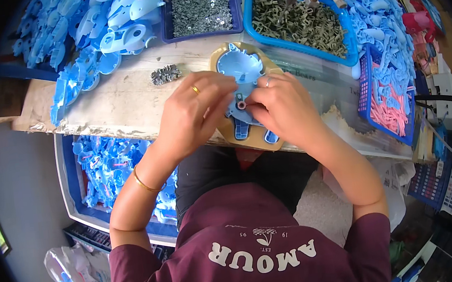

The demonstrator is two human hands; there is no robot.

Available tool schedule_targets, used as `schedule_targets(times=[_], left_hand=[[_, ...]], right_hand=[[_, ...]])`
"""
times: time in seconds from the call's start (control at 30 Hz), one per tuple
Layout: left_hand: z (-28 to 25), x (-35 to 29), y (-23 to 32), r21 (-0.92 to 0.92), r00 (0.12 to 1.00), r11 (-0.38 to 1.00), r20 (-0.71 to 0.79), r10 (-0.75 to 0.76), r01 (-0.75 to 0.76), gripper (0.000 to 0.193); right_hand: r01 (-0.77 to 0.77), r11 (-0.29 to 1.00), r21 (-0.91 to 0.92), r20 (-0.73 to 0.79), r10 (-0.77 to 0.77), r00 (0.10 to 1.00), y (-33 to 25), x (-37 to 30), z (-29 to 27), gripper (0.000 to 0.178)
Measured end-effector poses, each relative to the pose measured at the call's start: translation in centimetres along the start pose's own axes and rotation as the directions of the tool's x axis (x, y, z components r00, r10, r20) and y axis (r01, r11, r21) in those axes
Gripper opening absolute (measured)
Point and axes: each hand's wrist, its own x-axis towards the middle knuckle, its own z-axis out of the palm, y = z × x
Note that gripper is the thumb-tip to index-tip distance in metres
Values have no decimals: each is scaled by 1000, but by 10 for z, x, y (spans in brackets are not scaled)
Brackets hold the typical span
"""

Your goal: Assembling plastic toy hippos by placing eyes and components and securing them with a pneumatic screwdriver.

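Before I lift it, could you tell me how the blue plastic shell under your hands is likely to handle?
The blue plastic shell looks moulded and thin-walled, so it is probably stiff and light. It lies flat in a tan jig, so it seems unlikely to roll. Both the left hand and the right hand pinch a small part at its middle, which might drop out.

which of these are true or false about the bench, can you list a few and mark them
1. Both hands, left hand and right hand, are on the blue plastic part. True.
2. The blue plastic part lies in a red holder. False: the holder is tan.
3. The dark tray holds small grey metal bits. True.
4. The blue basket of olive pieces is empty. False: it is nearly full.
5. A small pile of grey bits lies left of the holder. True.
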Motion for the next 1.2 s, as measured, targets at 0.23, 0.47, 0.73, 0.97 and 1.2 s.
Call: schedule_targets(times=[0.23,0.47,0.73,0.97,1.2], left_hand=[[13,-15,3,201,962,960,230,145,-193,39],[16,-16,5,223,971,959,201,131,-176,34],[17,-17,8,226,974,963,205,99,-145,34],[20,-16,6,211,975,968,199,97,-139,34],[14,-17,6,205,976,967,186,116,-154,36]], right_hand=[[-57,996,65,-158,67,985,-1,-16,-11,13],[-231,971,65,-58,235,970,2,-40,-15,12],[-218,975,50,-94,221,971,8,-39,-22,5],[-289,945,154,9,291,957,11,-40,-24,8],[-159,985,-62,89,164,982,10,-24,-36,15]])
